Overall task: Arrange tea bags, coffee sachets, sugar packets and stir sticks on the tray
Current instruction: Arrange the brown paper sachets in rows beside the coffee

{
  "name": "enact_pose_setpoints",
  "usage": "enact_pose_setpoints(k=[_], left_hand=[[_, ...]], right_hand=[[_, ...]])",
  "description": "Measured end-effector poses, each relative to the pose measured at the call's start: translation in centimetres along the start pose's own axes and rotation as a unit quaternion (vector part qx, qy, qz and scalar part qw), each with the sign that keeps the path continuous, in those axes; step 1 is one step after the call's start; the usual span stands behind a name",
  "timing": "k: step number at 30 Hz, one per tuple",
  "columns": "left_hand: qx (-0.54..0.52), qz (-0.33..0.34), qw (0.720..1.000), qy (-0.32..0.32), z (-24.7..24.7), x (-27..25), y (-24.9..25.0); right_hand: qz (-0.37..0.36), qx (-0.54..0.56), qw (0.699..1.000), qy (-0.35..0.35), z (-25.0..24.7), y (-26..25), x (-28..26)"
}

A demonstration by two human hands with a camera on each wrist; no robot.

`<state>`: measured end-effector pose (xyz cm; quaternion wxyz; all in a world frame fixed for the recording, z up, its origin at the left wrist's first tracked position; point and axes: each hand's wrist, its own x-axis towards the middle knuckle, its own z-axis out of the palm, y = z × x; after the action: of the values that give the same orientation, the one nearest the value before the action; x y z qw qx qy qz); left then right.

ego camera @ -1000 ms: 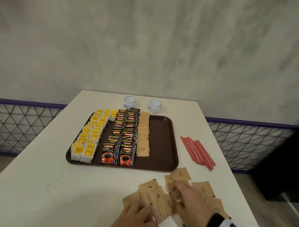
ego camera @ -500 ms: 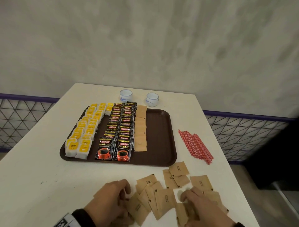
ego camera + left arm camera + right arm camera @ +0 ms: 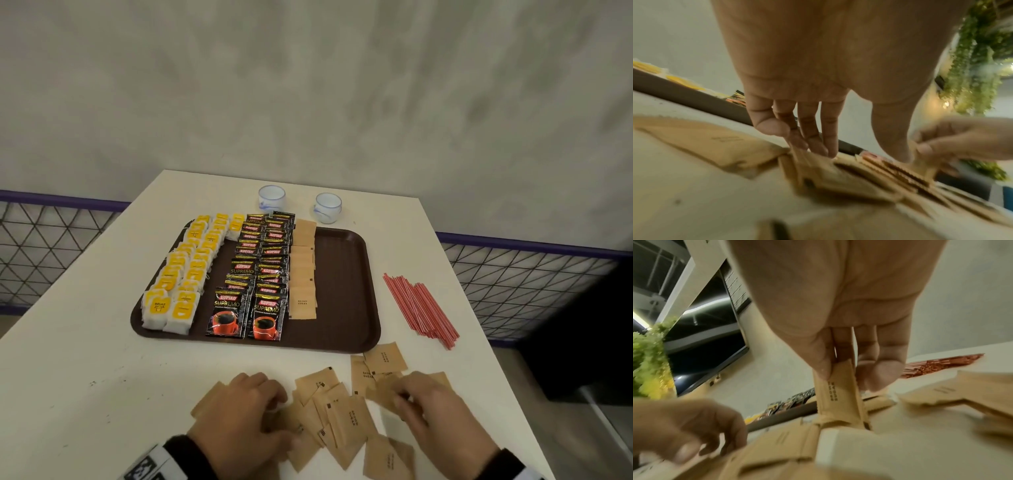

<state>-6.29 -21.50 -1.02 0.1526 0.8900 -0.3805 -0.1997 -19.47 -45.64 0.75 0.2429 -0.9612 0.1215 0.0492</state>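
The left hand gathers flat brown paper sugar packets with curled fingers on the near worktop; the right hand pinches one upright. On the tray, left to right, soft tea bags, glossy coffee sachets and one sugar column lie done. Thin red stir sticks wait at right.

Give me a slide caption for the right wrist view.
Right hand pinches one brown sugar packet upright above the scattered pile.
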Motion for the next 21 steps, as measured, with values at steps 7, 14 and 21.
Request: enact_pose_setpoints(k=[7, 14, 21], left_hand=[[0.002, -0.023, 0.999, -0.034, -0.5, 0.9, 0.4], [-0.115, -0.053, 0.992, 0.005, -2.0, 1.1, -1.4], [-0.282, -0.055, 0.951, 0.115, -5.0, 0.7, -3.9]], right_hand=[[0.091, 0.309, 0.944, 0.064, -2.2, -0.8, 4.1], [0.122, 0.432, 0.893, -0.011, -1.8, -3.8, 11.0], [0.141, 0.396, 0.907, 0.000, 0.5, -4.3, 14.7]])
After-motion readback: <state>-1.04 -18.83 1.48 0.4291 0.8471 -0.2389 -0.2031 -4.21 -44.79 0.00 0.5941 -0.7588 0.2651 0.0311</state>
